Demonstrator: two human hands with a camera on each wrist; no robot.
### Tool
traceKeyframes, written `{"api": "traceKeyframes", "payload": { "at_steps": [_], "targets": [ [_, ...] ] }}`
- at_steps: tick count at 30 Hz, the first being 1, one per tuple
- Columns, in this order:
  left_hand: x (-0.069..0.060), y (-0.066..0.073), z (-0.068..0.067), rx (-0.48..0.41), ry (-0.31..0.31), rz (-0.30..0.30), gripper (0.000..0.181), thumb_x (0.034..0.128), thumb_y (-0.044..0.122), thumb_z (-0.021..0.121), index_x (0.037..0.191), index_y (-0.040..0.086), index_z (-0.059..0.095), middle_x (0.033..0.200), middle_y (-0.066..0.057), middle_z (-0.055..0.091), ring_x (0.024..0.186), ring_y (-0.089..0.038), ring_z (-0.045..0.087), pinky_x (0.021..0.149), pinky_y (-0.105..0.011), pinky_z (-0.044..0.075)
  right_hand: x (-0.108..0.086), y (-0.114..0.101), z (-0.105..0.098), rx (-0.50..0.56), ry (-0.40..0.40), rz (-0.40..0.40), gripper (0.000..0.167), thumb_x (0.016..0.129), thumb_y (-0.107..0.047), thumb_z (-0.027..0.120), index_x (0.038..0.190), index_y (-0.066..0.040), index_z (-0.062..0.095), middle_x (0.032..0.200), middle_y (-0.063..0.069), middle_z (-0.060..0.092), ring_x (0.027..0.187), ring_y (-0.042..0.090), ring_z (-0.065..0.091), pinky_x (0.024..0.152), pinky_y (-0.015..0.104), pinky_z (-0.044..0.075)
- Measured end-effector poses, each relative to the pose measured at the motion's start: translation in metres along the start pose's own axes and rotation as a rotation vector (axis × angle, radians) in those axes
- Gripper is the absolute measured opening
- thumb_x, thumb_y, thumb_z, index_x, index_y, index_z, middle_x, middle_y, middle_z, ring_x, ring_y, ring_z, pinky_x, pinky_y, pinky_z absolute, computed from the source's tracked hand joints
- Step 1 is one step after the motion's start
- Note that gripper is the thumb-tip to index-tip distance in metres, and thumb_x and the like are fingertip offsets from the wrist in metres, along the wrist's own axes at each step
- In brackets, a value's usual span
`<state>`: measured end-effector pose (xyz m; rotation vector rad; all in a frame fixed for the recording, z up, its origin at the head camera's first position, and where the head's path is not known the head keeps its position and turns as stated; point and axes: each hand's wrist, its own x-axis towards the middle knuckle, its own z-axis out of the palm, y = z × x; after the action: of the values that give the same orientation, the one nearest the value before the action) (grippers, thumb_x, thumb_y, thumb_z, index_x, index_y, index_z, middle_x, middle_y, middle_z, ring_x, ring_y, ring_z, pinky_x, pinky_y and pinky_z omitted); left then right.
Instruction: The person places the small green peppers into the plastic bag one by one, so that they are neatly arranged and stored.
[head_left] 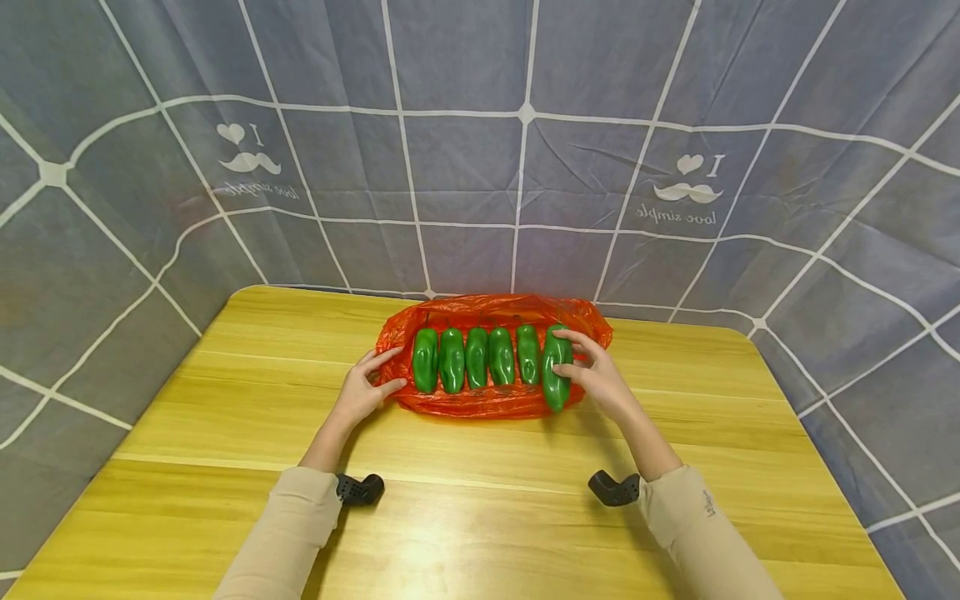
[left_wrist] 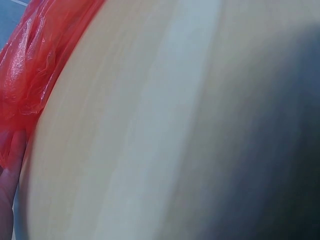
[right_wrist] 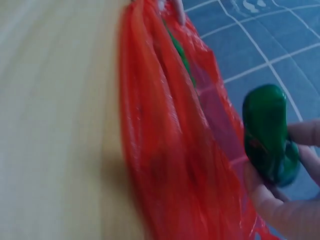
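Several shiny green peppers [head_left: 477,357] lie side by side in a row inside a red plastic bag [head_left: 480,406], its mouth spread wide. My left hand [head_left: 362,390] holds the bag's left end, thumb and fingers apart at its edge; a digit against the red plastic [left_wrist: 25,70] shows in the left wrist view. With thumb and fingers, my right hand [head_left: 596,375] grips the rightmost green pepper [head_left: 556,379] over the bag's right end. In the right wrist view, this pepper [right_wrist: 266,132] appears raised beside the bag's rim.
The bag rests near the back edge of a wood-grain table [head_left: 480,508]. Behind and beside the table hangs a grey-blue curtain [head_left: 465,167] with white grid lines. Black wrist devices [head_left: 362,490] sit on both forearms, below rolled beige sleeves [head_left: 288,533].
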<state>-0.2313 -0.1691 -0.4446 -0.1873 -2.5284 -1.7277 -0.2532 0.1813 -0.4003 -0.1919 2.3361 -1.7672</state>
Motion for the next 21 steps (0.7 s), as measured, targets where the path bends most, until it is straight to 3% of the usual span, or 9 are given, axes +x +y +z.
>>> {"api": "traceKeyframes", "payload": {
  "at_steps": [3, 7, 14, 21],
  "targets": [
    [0.000, -0.001, 0.000, 0.004, 0.004, 0.005, 0.051, 0.0775, -0.002, 0.068, 0.125, -0.006, 0.051, 0.129, -0.030, 0.042, 0.117, -0.039, 0.040, 0.095, -0.048, 0.037, 0.010, -0.001, -0.001, -0.063, -0.065, -0.003, 0.052, 0.083, -0.005, 0.061, 0.132, -0.014, 0.047, 0.135, 0.019, 0.039, 0.115, 0.033, 0.046, 0.081, 0.037, 0.049],
    [0.000, -0.002, 0.000, -0.002, 0.004, 0.011, 0.050, 0.0774, -0.003, 0.068, 0.125, -0.006, 0.051, 0.130, -0.031, 0.041, 0.119, -0.042, 0.038, 0.098, -0.050, 0.034, 0.020, -0.002, -0.002, -0.119, -0.129, 0.032, 0.052, 0.084, -0.009, 0.061, 0.133, -0.016, 0.047, 0.143, 0.016, 0.029, 0.132, 0.033, 0.024, 0.092, 0.046, 0.042],
    [0.001, -0.003, 0.000, -0.011, 0.001, 0.008, 0.051, 0.0775, -0.003, 0.068, 0.125, -0.007, 0.051, 0.131, -0.032, 0.039, 0.124, -0.044, 0.033, 0.103, -0.052, 0.026, 0.038, 0.003, -0.003, -0.070, -0.166, 0.096, 0.054, 0.086, -0.002, 0.056, 0.137, -0.011, 0.041, 0.133, 0.022, 0.035, 0.102, 0.027, 0.052, 0.082, 0.036, 0.047],
    [0.000, -0.002, 0.000, 0.005, 0.001, 0.009, 0.051, 0.0775, -0.002, 0.068, 0.125, -0.006, 0.051, 0.133, -0.032, 0.038, 0.127, -0.045, 0.028, 0.104, -0.054, 0.024, 0.047, 0.009, -0.006, -0.064, -0.199, 0.138, 0.053, 0.088, 0.002, 0.049, 0.139, -0.009, 0.037, 0.138, 0.022, 0.029, 0.110, 0.029, 0.044, 0.077, 0.031, 0.043]
  ]
}}
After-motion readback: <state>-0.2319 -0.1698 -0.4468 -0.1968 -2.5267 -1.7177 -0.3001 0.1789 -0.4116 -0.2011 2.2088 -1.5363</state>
